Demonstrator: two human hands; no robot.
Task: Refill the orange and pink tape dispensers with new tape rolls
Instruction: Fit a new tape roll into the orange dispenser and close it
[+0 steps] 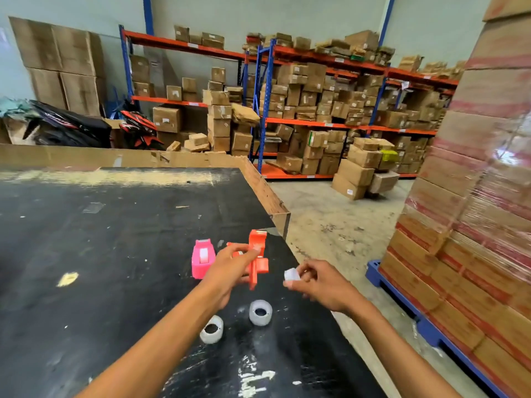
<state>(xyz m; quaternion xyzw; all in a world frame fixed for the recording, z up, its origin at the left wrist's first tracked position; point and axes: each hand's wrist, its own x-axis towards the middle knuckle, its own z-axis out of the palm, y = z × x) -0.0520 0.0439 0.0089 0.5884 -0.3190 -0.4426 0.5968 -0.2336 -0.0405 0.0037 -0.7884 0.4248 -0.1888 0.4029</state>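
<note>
Orange dispenser [256, 259] upright in pinching left hand [230, 264]; right hand [319, 280] pinching white core [292, 274].

A single wide-angle view is given from head height, aimed forward and down across a black table [86, 254]. Both hands are seen close below, while shelving [316, 110] is seen far beyond. No second view is provided.

An orange tape dispenser [256, 258], held tilted above the black table's [86, 254] right edge; a pink dispenser [203, 258] stands alongside; two clear tape rolls [212, 329] [260, 312] lie nearer the front edge.
</note>
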